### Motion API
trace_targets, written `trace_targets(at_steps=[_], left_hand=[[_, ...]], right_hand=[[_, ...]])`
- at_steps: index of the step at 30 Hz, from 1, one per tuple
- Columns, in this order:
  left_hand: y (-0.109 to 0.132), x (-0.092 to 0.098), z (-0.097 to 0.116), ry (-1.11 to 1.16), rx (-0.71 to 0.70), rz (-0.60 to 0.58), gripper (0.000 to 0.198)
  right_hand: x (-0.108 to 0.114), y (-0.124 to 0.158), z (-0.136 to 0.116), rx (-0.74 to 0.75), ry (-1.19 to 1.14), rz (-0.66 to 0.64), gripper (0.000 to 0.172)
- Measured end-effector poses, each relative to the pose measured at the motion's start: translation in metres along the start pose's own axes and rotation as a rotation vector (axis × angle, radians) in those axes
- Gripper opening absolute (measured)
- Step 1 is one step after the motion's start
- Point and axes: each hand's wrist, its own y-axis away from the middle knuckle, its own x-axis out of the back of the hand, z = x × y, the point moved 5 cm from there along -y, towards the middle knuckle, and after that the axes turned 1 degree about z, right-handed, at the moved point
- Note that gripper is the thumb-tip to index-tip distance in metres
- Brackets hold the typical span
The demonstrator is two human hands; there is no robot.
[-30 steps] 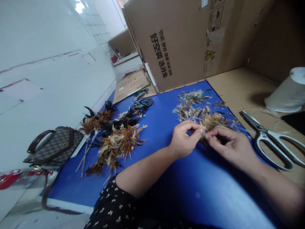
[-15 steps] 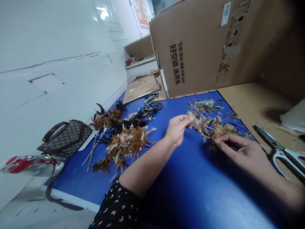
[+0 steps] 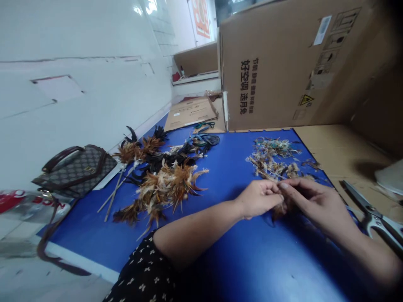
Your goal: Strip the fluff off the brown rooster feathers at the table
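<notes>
My left hand (image 3: 258,200) and my right hand (image 3: 316,200) meet over the blue tabletop, thumbs and fingers pinched together. A small bunch of brown feathers (image 3: 278,211) shows beneath and between their fingertips, partly hidden. Just beyond the hands lies a loose heap of tan feather scraps (image 3: 267,165), with teal and pale scraps (image 3: 273,147) behind it. Bundles of brown and cream feathers (image 3: 170,182) and black feathers (image 3: 163,161) are spread to the left, beyond my left forearm. Two thin sticks (image 3: 112,197) poke out from the feathers there.
Scissors (image 3: 370,212) lie on cardboard at the right, near a whitish container (image 3: 390,178). A large cardboard box (image 3: 277,84) stands at the back. Blue cords (image 3: 206,139) lie near flat cardboard (image 3: 190,112). At the left are a patterned handbag (image 3: 77,172) and plastic bottle (image 3: 30,205).
My left hand has moved right and nearer, from the feather scraps to my right hand. The fingertips now meet around the small bunch. The camera view has shifted slightly.
</notes>
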Motion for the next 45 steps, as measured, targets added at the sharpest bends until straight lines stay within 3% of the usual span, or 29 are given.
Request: trace_targets(at_steps=[3,7,12,15,19,22,26,30,33,36,41,45], left_hand=[[0.002,-0.007,-0.012,-0.015,0.075,-0.016,0.017],[0.003,-0.009,-0.017,-0.019,0.079,-0.001,0.026],[0.009,-0.012,-0.018,-0.034,0.081,-0.003,0.025],[0.015,-0.011,-0.014,-0.034,0.050,-0.015,0.027],[0.026,0.000,-0.012,0.025,0.051,0.062,0.042],[0.038,0.013,-0.010,0.095,0.039,0.183,0.050],[0.056,0.027,-0.008,0.142,-0.012,0.333,0.051],[0.069,0.031,-0.014,0.186,-0.024,0.393,0.050],[0.071,0.032,-0.021,0.218,-0.038,0.416,0.051],[0.069,0.031,-0.028,0.245,-0.064,0.430,0.052],[0.062,0.033,-0.035,0.252,-0.068,0.443,0.056],[0.061,0.033,-0.035,0.228,-0.051,0.404,0.054]], right_hand=[[0.002,0.012,0.010,-0.022,-0.015,0.018,0.055],[0.004,0.022,0.017,0.055,0.044,0.073,0.051],[0.003,0.031,0.007,0.204,0.092,0.123,0.042],[0.014,0.034,0.001,0.232,0.140,0.162,0.036],[0.041,0.035,0.005,0.257,0.312,0.341,0.027],[0.046,0.036,0.011,0.360,0.455,0.397,0.022],[0.026,0.035,0.017,0.501,0.584,0.255,0.025],[0.010,0.033,0.030,0.503,0.895,0.096,0.040],[0.015,0.031,0.036,0.421,1.064,0.127,0.049],[0.018,0.026,0.028,0.388,1.076,0.208,0.050],[-0.013,-0.005,-0.001,0.460,1.111,0.081,0.043],[-0.036,-0.039,0.003,0.373,1.220,-0.081,0.045]])
